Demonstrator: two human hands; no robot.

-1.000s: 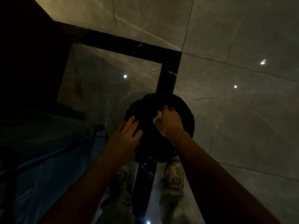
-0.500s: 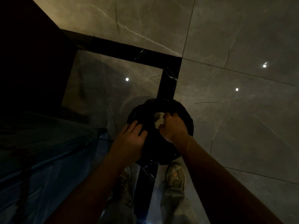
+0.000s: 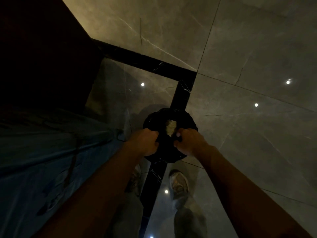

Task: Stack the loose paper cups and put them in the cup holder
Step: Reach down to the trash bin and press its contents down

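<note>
A round bin lined with a black bag (image 3: pixel 185 117) stands on the floor below me in dim light. A crumpled pale piece of paper (image 3: pixel 171 127) lies inside it. My left hand (image 3: pixel 145 141) is closed on the near left part of the bag's rim. On the near right part of the rim, my right hand (image 3: pixel 188 141) grips the bag the same way. No paper cups or cup holder are in sight.
Glossy grey floor tiles (image 3: pixel 248 134) with a black inlay strip (image 3: pixel 181 93) reflect ceiling lights. A dark cabinet (image 3: pixel 42 57) and a blue-covered surface (image 3: pixel 42 160) fill the left. My two shoes (image 3: pixel 178 182) stand just behind the bin.
My right hand let go of the pale paper, which now lies in the bin. Both hands have closed on the bag's rim at either side.
</note>
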